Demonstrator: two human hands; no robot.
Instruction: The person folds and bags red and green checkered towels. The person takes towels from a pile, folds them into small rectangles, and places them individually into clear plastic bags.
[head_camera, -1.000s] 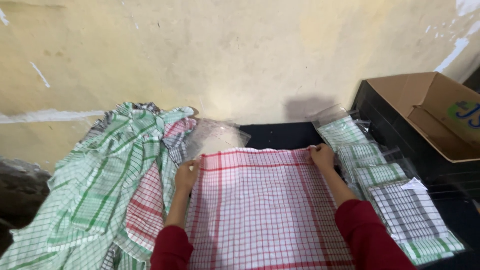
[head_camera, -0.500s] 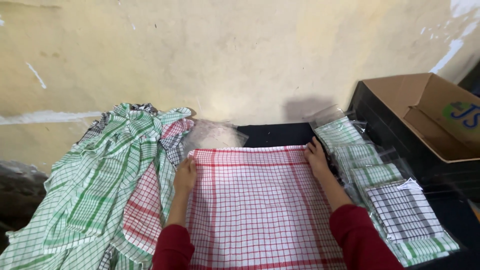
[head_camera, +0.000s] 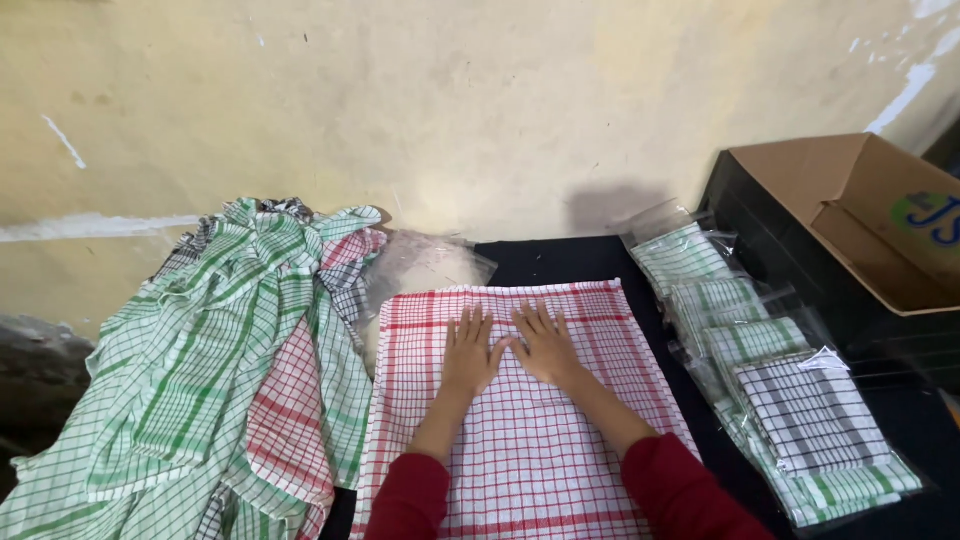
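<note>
Over on my left there's a heap of loose checked cloths (head_camera: 210, 370), mostly green and white with a red one mixed in, bunched up against the wall. Just past it sits a crumpled clear bag (head_camera: 425, 265). Right in front of me the red cloth (head_camera: 520, 430) is spread flat on the dark table (head_camera: 560, 260). My left hand (head_camera: 470, 350) is lying on it palm down, fingers spread, not gripping anything. My right hand (head_camera: 545, 345) is flat beside it the same way, thumbs nearly touching, near the cloth's far edge. Further right there's a row of bagged cloths (head_camera: 770, 370), folded and overlapping. Far right is an open cardboard box (head_camera: 860, 215).
</note>
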